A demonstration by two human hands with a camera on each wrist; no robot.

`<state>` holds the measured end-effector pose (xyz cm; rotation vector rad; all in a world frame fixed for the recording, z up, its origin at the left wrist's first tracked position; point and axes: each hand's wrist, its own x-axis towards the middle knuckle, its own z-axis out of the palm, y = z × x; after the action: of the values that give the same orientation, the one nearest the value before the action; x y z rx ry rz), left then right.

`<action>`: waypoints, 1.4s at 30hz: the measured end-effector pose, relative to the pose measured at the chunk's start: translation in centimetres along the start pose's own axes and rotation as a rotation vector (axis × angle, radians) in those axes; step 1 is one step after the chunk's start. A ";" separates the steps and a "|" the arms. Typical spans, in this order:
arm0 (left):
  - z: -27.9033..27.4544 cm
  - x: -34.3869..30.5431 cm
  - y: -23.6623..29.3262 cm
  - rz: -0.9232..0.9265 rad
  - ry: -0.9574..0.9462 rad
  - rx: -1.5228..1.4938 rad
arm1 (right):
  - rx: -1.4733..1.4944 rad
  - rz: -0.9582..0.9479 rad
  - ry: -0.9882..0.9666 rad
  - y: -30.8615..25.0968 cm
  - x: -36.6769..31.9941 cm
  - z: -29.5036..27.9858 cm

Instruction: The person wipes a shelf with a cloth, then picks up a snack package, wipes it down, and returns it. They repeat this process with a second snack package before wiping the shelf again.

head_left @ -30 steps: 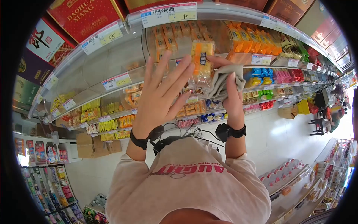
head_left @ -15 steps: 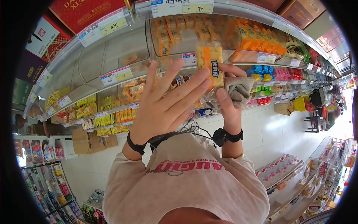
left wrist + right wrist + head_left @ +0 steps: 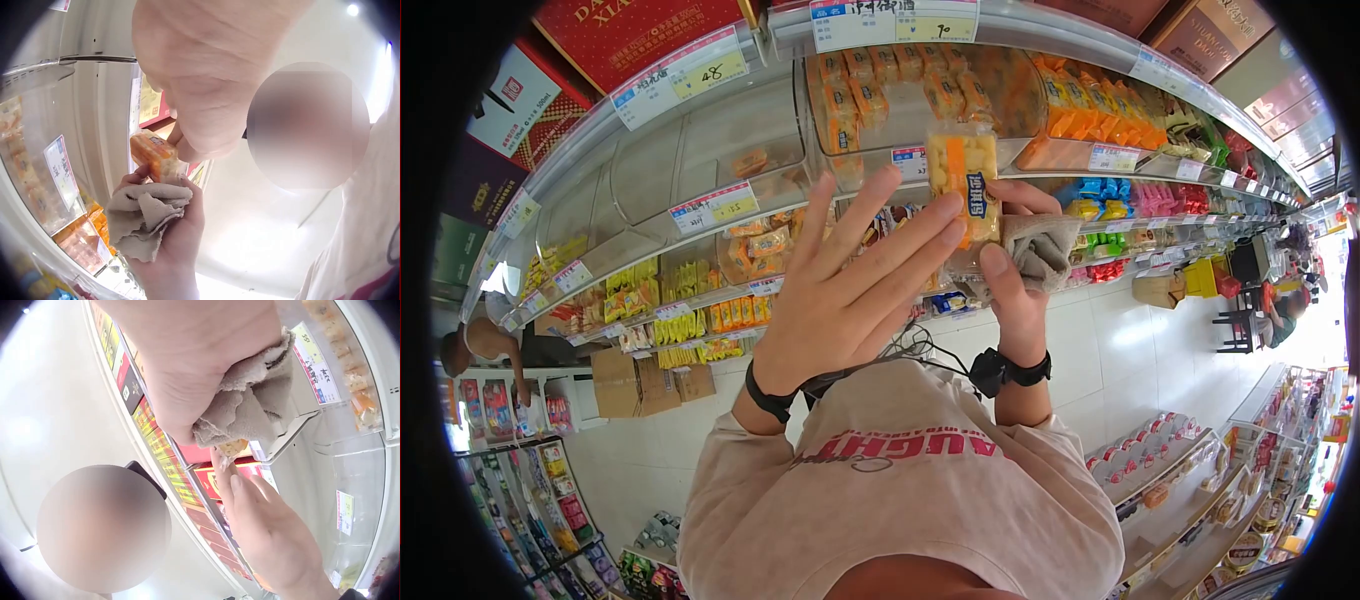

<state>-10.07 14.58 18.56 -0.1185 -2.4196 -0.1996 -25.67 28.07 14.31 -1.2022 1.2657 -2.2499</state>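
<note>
In the head view my right hand (image 3: pixel 1018 318) holds a wrapped sachima bar (image 3: pixel 966 170) upright, its blue-and-orange label facing me. A crumpled grey-beige cloth (image 3: pixel 1042 252) is tucked into the same hand, beside the bar. My left hand (image 3: pixel 830 295) has its fingers long and spread, with two fingertips right at the bar's left edge. From the left wrist, the bar's orange wrapper (image 3: pixel 153 150) shows above the cloth (image 3: pixel 147 219). In the right wrist view the cloth (image 3: pixel 250 403) hides most of the bar.
Clear shelf bins (image 3: pixel 920 130) ahead hold more small wrapped snacks, with orange packs (image 3: pixel 1090 105) to the right. Price tags (image 3: pixel 712 205) line the shelf fronts. Boxes (image 3: pixel 640 45) stand above. Cardboard (image 3: pixel 645 385) lies on the floor; another person (image 3: pixel 490 345) is at far left.
The bar and cloth have shifted slightly right and lower against the shelf, and the bar's label now faces me more squarely. Another person has come into view at far left.
</note>
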 end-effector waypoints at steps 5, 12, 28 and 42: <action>-0.3 0.0 0.0 -0.007 -0.005 -0.058 | -0.009 -0.066 0.010 -0.4 0.0 0.6; -0.5 0.0 -0.1 -0.020 0.032 -0.229 | -0.098 -0.115 -0.034 -0.4 0.2 0.7; -0.4 -0.2 0.0 0.018 0.271 -0.233 | -0.113 -0.090 -0.166 -0.3 0.0 1.0; 0.0 -0.4 -0.3 0.101 0.302 -0.060 | -0.071 -0.023 -0.077 -0.7 -0.3 2.1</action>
<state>-9.83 14.26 18.26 -0.2207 -2.1021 -0.2271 -23.78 27.47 15.31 -1.3217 1.3186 -2.1686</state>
